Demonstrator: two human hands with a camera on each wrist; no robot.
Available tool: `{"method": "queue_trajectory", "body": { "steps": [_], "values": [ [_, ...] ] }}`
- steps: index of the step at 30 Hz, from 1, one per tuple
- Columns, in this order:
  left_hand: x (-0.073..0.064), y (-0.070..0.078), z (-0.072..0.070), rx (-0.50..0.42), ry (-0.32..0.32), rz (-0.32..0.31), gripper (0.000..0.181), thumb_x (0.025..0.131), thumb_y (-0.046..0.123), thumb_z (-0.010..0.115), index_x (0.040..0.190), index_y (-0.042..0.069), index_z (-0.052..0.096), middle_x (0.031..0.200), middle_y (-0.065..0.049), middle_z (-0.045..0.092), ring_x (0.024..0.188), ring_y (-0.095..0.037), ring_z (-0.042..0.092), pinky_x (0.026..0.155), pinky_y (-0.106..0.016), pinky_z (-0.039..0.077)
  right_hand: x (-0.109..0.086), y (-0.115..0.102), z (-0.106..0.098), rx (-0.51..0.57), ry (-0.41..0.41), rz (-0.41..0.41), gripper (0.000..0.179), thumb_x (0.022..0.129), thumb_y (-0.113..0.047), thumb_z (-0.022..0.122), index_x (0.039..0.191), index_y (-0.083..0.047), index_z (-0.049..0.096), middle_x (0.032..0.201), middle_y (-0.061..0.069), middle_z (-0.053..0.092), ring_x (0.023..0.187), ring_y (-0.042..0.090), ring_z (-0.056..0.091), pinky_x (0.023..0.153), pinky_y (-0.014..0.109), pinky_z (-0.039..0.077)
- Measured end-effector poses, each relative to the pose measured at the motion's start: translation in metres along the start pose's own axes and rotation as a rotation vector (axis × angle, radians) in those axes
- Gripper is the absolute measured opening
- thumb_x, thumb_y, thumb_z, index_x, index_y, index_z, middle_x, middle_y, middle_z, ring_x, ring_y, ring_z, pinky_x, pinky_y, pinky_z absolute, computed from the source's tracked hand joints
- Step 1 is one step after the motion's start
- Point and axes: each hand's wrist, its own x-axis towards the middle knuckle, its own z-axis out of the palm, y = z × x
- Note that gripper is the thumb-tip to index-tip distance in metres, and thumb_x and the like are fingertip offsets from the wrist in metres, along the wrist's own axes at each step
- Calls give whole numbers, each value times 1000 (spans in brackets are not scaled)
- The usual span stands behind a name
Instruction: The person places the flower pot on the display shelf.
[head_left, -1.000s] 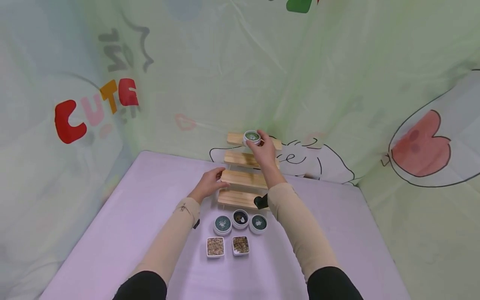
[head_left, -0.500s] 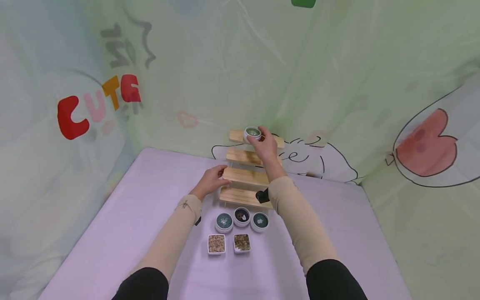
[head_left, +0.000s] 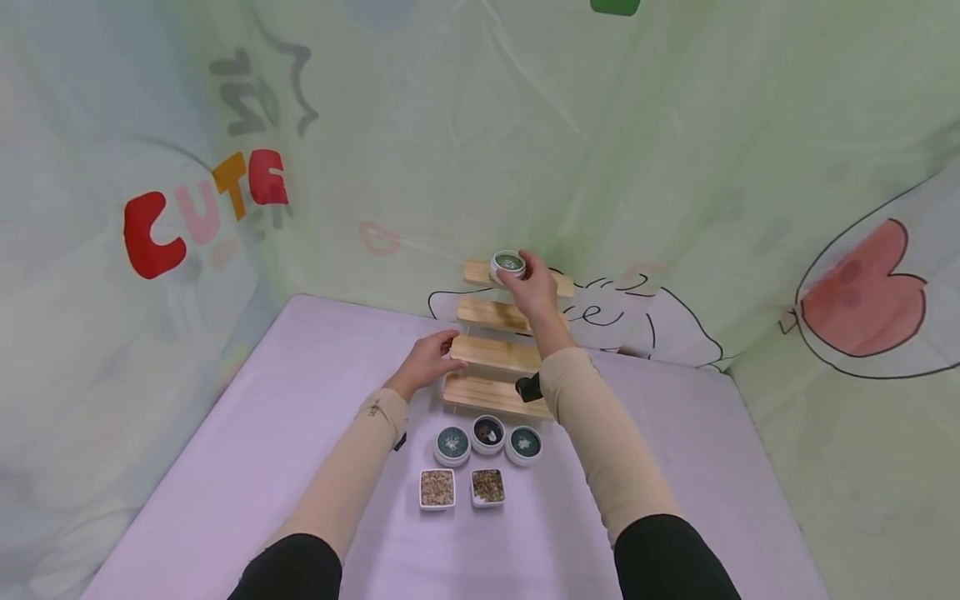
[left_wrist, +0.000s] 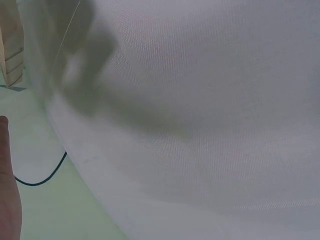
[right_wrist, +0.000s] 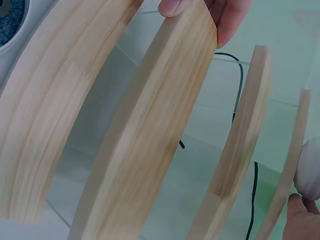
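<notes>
A four-tier rack of pale wooden boards stands at the back of the table. My left hand grips the left end of its second board from the front; in the right wrist view the thumb lies on top with fingers at the far edge. At the top board, my right hand pinches a small round white pot with a green top, thumb and fingers at its right side. The right wrist view shows that pot's side close against the top board. Only part of the left hand shows in its own wrist view.
Before the rack stand three round white pots with dark tops: left, middle and right. Nearer are two square white dishes of gravel-like bits, left and right. A printed curtain hangs behind the table.
The head view has shifted slightly. Both hands keep their holds, the left on the rack and the right on the round pot, which has barely moved along the top board.
</notes>
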Motion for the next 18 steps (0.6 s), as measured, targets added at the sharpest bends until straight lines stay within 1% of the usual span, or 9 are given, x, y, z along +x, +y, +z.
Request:
{"method": "queue_trajectory", "body": {
  "steps": [6, 9, 14, 18],
  "values": [
    [-1, 2, 1, 2, -8, -6, 73, 84, 21, 79, 144, -3, 44, 142, -20, 50, 127, -30, 52, 108, -34, 46, -5, 3, -5, 7, -4, -25, 68, 92, -29, 70, 149, -9, 39, 146, 12, 45, 133, 24, 45, 108, 30, 44],
    [-1, 3, 0, 6, -12, 0, 73, 84, 21, 79, 144, -3, 44, 143, -21, 49, 128, -30, 52, 108, -34, 45, -10, 5, -10, -29, 3, -46, 68, 92, -29, 69, 149, -8, 39, 148, 13, 43, 134, 27, 44, 110, 32, 43],
    [-1, 3, 0, 8, -10, 8, 74, 84, 21, 79, 143, -4, 44, 143, -21, 49, 128, -31, 52, 108, -35, 45, -18, 11, -18, -98, 49, -117, 68, 90, -30, 71, 147, -6, 42, 146, 17, 44, 132, 33, 44, 110, 37, 43],
    [-1, 2, -1, 8, -12, 6, 74, 84, 22, 79, 144, -3, 43, 142, -21, 50, 127, -30, 53, 108, -35, 46, -30, 17, -25, -84, 45, -168, 67, 91, -26, 70, 147, -2, 41, 146, 19, 43, 133, 34, 44, 112, 37, 41]
  ]
}}
